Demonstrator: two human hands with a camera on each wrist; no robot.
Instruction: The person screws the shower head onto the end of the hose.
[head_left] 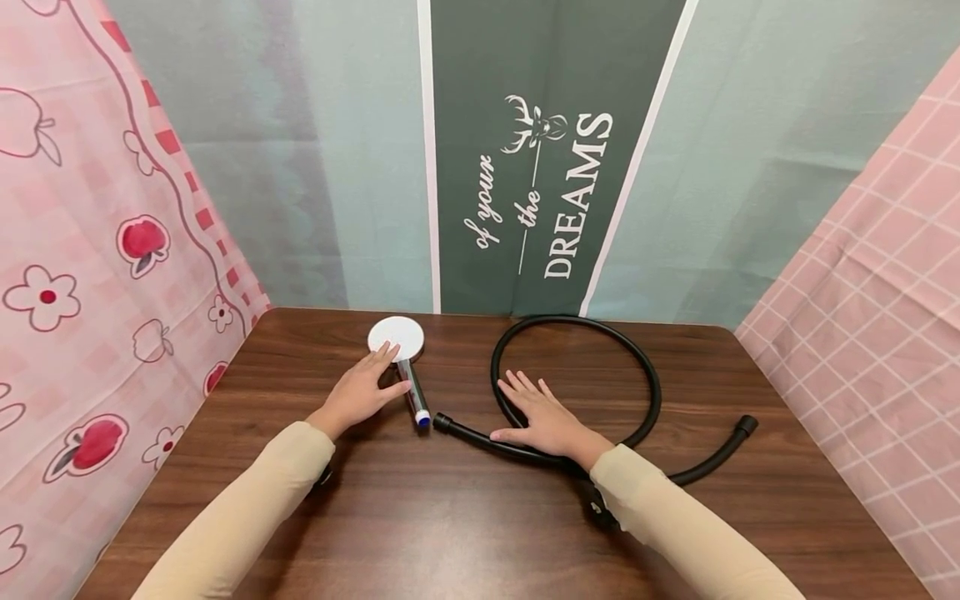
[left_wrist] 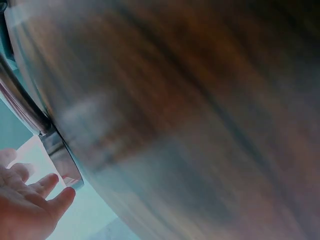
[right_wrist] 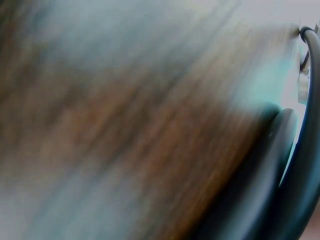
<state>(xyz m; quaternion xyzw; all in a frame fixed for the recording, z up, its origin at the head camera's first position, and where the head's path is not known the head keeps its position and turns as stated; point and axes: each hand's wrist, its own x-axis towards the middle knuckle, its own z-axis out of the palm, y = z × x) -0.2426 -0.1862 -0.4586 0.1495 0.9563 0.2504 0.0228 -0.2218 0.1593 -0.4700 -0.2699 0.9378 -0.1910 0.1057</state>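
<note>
A shower head [head_left: 395,337] with a round white face lies at the back left of the table, its handle [head_left: 412,389] pointing towards me. My left hand [head_left: 360,392] is spread at its left side, fingertips over the white face and thumb by the handle. The left wrist view has the hand [left_wrist: 27,202] beside the head's rim [left_wrist: 62,160], fingers loosely bent and gripping nothing. A black hose [head_left: 654,379] lies looped on the right. Above its left part my right hand [head_left: 546,419] is spread, fingers extended; contact is unclear. The right wrist view shows the hose [right_wrist: 311,110] up close.
The brown wooden table [head_left: 465,517] ends at a grey-green curtain [head_left: 360,167]. Pink cloths hang left [head_left: 97,292] and right [head_left: 885,292]. One hose end [head_left: 444,423] lies near the shower handle's tip; the other end [head_left: 746,425] points off to the right.
</note>
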